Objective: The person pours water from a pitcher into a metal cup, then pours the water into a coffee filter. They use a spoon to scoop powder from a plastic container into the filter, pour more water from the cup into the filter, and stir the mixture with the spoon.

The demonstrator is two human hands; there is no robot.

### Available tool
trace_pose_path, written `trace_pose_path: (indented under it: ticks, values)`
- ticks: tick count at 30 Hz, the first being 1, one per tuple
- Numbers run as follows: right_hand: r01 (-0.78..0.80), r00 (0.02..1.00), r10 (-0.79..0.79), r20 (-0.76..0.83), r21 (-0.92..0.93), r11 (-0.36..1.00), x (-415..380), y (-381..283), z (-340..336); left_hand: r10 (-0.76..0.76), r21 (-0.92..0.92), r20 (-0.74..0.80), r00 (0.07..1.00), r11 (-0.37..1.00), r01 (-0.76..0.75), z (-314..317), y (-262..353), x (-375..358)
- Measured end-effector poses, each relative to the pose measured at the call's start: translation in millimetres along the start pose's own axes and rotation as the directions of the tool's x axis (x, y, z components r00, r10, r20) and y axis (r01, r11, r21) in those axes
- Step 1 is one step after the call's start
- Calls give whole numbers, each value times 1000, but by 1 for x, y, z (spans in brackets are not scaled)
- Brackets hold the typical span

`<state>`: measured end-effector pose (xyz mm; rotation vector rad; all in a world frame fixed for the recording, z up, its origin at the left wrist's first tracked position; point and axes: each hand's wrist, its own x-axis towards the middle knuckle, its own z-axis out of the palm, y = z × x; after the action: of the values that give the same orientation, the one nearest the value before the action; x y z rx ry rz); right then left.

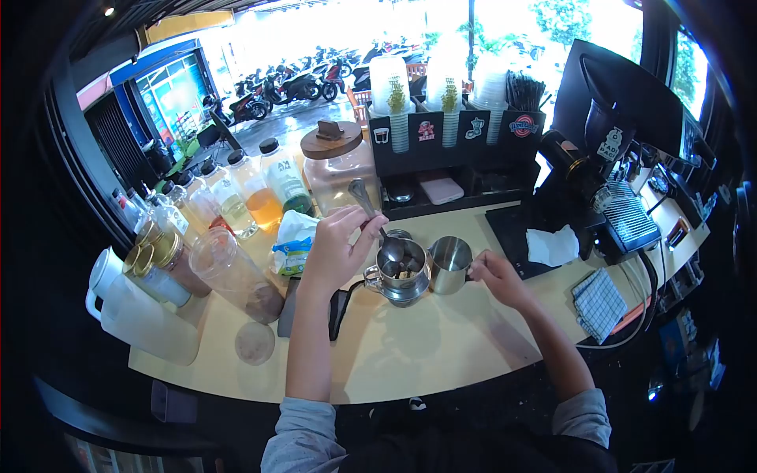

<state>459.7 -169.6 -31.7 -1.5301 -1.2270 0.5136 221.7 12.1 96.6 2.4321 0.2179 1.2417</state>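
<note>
My left hand [341, 244] pinches a metal spoon [392, 246], its bowl down at the mouth of a small steel cup [404, 293]. Dark, lumpy contents with a few paler bits show inside the cup. To the right of that cup stands a steel milk pitcher [449, 268], upright, its inside in shadow. My right hand [498, 277] is closed at the pitcher's handle. Left of my left forearm, a clear plastic jar [236, 272] holds brown powder at its bottom, and a round lid [255, 343] lies flat near it.
A pack of tissues [296, 243] sits behind my left hand. Several bottles [260, 197], a wooden-lidded jar [339, 162] and a white jug [150, 315] line the left. A black cup holder [457, 162] stands at the back. Cloths [599, 303] and an espresso machine [623, 213] are right.
</note>
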Motion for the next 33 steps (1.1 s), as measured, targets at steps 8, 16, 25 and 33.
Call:
trace_pose_path:
  ticks: [8, 16, 25, 33]
  values:
    - [19, 996, 0, -89, 210, 977, 11, -21, -9, -26, 45, 11, 1000, 999, 26, -5, -2, -1]
    - [139, 990, -134, -38, 244, 960, 44, -109, -18, -65, 6, 19, 998, 998, 64, -8, -4, -2]
    - [54, 991, -60, 122, 47, 997, 65, -164, 2, -117, -39, 7, 993, 992, 117, -7, -5, -3]
    - [199, 970, -174, 169, -148, 969, 84, -157, 13, -108, -1, 4, 994, 994, 108, -5, -4, -2]
